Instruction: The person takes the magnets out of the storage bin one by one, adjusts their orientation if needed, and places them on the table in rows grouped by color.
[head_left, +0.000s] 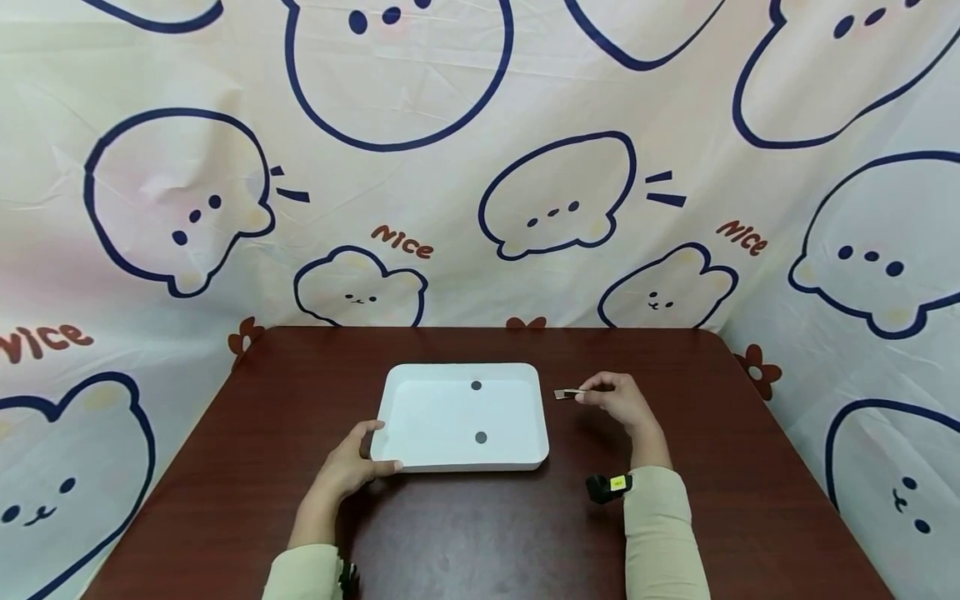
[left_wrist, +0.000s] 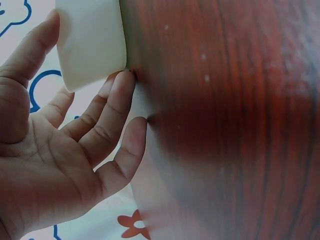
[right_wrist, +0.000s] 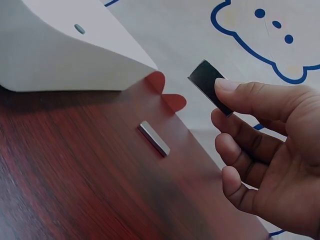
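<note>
A white rectangular tray [head_left: 435,417] stands on the table, with two small round grey discs [head_left: 481,437] inside it. My left hand [head_left: 348,467] grips the tray's near left corner, thumb on the near side and other fingers along the left side. In the left wrist view, some fingertips [left_wrist: 135,132] reach down to the tabletop beside the tray corner [left_wrist: 92,50]. To the right of the tray, my right hand [head_left: 618,404] pinches a small flat black rectangular piece [right_wrist: 205,82] between thumb and forefinger, above the table. A small silvery bar [right_wrist: 154,138] lies on the wood below it.
The dark reddish-brown table [head_left: 480,533] runs back to a cream cloth [head_left: 442,192] printed with cartoon bears, which also hangs at both sides. A black device with a yellow label [head_left: 609,487] sits at the right wrist.
</note>
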